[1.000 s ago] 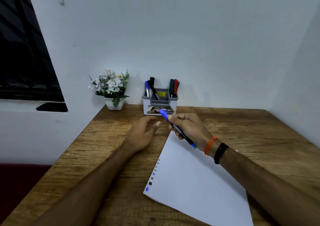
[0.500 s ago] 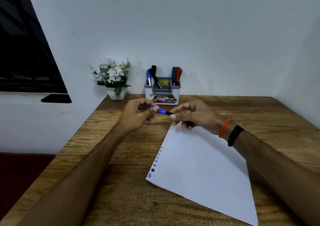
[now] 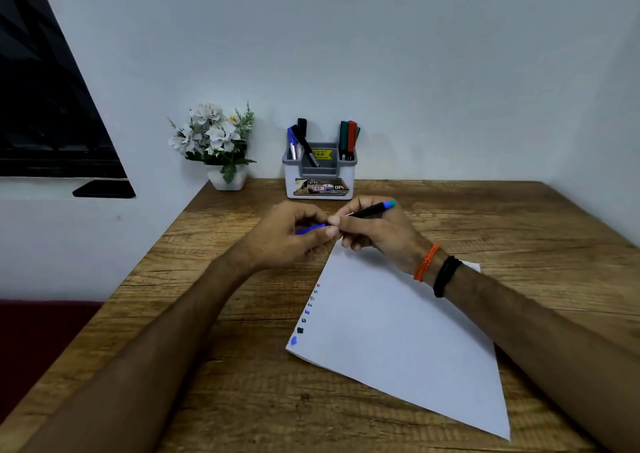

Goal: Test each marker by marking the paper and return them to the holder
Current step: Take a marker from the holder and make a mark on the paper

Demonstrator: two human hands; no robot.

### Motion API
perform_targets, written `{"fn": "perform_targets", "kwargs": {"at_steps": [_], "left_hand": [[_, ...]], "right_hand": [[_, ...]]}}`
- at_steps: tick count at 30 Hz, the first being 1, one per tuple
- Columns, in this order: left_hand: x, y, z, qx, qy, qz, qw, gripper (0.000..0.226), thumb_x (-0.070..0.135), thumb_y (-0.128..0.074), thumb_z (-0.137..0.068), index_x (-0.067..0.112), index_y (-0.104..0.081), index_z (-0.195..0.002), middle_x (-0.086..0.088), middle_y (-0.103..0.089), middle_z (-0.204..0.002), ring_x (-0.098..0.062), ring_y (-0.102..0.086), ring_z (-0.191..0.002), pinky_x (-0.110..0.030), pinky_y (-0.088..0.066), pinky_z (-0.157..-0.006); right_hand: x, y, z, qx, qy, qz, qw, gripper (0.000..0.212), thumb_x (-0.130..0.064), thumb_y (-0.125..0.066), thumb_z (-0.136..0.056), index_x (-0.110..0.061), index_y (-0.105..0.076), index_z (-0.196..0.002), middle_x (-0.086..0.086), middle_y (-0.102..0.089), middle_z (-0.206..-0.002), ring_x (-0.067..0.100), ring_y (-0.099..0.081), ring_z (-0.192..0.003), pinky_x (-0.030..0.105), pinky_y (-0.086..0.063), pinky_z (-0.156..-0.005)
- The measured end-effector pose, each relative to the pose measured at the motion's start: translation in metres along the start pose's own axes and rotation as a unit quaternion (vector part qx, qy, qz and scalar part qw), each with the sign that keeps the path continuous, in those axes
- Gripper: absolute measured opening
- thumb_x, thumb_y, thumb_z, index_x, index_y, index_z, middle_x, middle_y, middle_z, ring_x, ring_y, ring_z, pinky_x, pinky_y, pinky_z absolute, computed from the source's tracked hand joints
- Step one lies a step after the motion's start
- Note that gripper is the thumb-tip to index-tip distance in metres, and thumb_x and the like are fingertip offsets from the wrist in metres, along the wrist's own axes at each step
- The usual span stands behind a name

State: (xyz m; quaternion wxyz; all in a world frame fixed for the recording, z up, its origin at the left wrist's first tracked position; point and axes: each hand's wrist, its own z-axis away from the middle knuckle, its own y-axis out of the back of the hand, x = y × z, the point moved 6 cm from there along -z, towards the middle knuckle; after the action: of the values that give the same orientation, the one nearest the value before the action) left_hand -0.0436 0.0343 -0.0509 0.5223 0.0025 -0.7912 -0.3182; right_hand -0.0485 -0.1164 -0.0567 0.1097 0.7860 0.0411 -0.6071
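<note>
On holder (image 3: 320, 178) front label: "42", "OP".

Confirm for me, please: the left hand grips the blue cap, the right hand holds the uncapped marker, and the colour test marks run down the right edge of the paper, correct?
Not quite. The head view shows the test marks running down the left edge of the paper, not the right. The rest stands: the left hand grips the blue cap, and the right hand holds the uncapped marker.
</note>
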Motion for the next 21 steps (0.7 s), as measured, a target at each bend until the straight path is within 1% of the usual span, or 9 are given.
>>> {"fn": "perform_targets", "kwargs": {"at_steps": [2, 3, 7, 9, 12, 14, 16, 19, 21], "left_hand": [[0.002, -0.004, 0.001, -0.01, -0.005, -0.022, 1.0, 0.007, 0.021, -0.063, -0.091, 0.021, -0.069, -0.086, 0.003, -0.069, -0.07, -0.013, -0.065, -0.063, -0.026, -0.051, -0.058], [0.004, -0.005, 0.001, -0.01, -0.011, -0.043, 0.999, 0.009, 0.021, -0.062, -0.091, 0.02, -0.069, -0.085, 0.006, -0.069, -0.068, -0.012, -0.065, -0.062, -0.025, -0.05, -0.058], [0.008, -0.005, 0.002, 0.003, -0.034, -0.152, 0.988, 0.013, 0.027, -0.061, -0.092, 0.019, -0.068, -0.085, 0.004, -0.067, -0.071, -0.014, -0.061, -0.063, -0.028, -0.049, -0.058], [0.008, -0.007, 0.003, 0.002, -0.041, -0.161, 0.986, 0.013, 0.027, -0.059, -0.094, 0.019, -0.067, -0.086, 0.0, -0.063, -0.069, -0.011, -0.052, -0.058, -0.029, -0.043, -0.055], [0.008, -0.008, 0.003, 0.003, -0.048, -0.153, 0.987, 0.014, 0.024, -0.057, -0.095, 0.018, -0.067, -0.088, -0.003, -0.062, -0.071, -0.006, -0.046, -0.056, -0.026, -0.039, -0.055], [0.009, -0.007, 0.003, 0.004, -0.053, -0.154, 0.987, 0.015, 0.024, -0.056, -0.095, 0.017, -0.068, -0.09, 0.002, -0.06, -0.068, -0.002, -0.044, -0.055, -0.023, -0.037, -0.056], [0.011, -0.008, 0.003, 0.004, -0.065, -0.151, 0.986, 0.016, 0.024, -0.055, -0.096, 0.02, -0.067, -0.086, 0.009, -0.055, -0.064, -0.002, -0.042, -0.053, -0.022, -0.036, -0.055], [0.016, -0.009, 0.003, 0.003, -0.08, -0.144, 0.986, 0.017, 0.026, -0.054, -0.095, 0.027, -0.065, -0.082, 0.008, -0.056, -0.063, -0.008, -0.047, -0.055, -0.027, -0.04, -0.054], [0.013, -0.009, 0.003, 0.0, -0.077, -0.141, 0.987, 0.019, 0.035, -0.052, -0.094, 0.025, -0.067, -0.086, 0.004, -0.065, -0.072, -0.013, -0.059, -0.066, -0.036, -0.05, -0.061]], "right_hand": [[0.001, -0.001, 0.0, 0.005, 0.004, -0.007, 1.0, 0.012, -0.012, -0.075, -0.083, -0.003, -0.067, -0.082, 0.015, -0.067, -0.072, 0.016, -0.056, -0.051, 0.023, -0.045, -0.048], [0.001, -0.002, 0.0, 0.002, 0.008, -0.01, 1.0, 0.013, -0.012, -0.074, -0.084, -0.003, -0.065, -0.08, 0.014, -0.065, -0.07, 0.018, -0.052, -0.05, 0.023, -0.043, -0.047], [0.001, -0.007, 0.002, -0.026, 0.019, -0.027, 0.999, 0.018, -0.012, -0.07, -0.087, -0.01, -0.06, -0.072, 0.012, -0.067, -0.069, 0.019, -0.047, -0.048, 0.023, -0.041, -0.045], [0.0, -0.009, 0.003, -0.037, 0.021, -0.035, 0.998, 0.019, -0.011, -0.069, -0.088, -0.01, -0.058, -0.072, 0.004, -0.067, -0.065, 0.017, -0.047, -0.046, 0.021, -0.041, -0.044], [-0.001, -0.012, 0.004, -0.054, 0.015, -0.065, 0.996, 0.019, -0.016, -0.07, -0.084, -0.009, -0.058, -0.071, 0.0, -0.067, -0.063, 0.014, -0.048, -0.047, 0.021, -0.042, -0.045], [-0.001, -0.014, 0.003, -0.063, 0.01, -0.095, 0.993, 0.019, -0.019, -0.071, -0.08, -0.011, -0.058, -0.069, 0.002, -0.067, -0.063, 0.012, -0.05, -0.049, 0.021, -0.042, -0.046], [-0.001, -0.015, 0.002, -0.069, 0.009, -0.122, 0.99, 0.02, -0.018, -0.072, -0.078, -0.012, -0.057, -0.067, 0.004, -0.067, -0.063, 0.01, -0.052, -0.048, 0.021, -0.042, -0.046], [0.0, -0.013, 0.0, -0.072, 0.005, -0.147, 0.986, 0.023, -0.011, -0.072, -0.081, -0.007, -0.053, -0.068, 0.005, -0.065, -0.06, 0.009, -0.052, -0.045, 0.02, -0.041, -0.044], [0.001, -0.012, -0.001, -0.069, 0.003, -0.161, 0.985, 0.024, -0.008, -0.071, -0.082, -0.007, -0.053, -0.068, 0.008, -0.064, -0.06, 0.01, -0.051, -0.044, 0.021, -0.04, -0.043]]}}
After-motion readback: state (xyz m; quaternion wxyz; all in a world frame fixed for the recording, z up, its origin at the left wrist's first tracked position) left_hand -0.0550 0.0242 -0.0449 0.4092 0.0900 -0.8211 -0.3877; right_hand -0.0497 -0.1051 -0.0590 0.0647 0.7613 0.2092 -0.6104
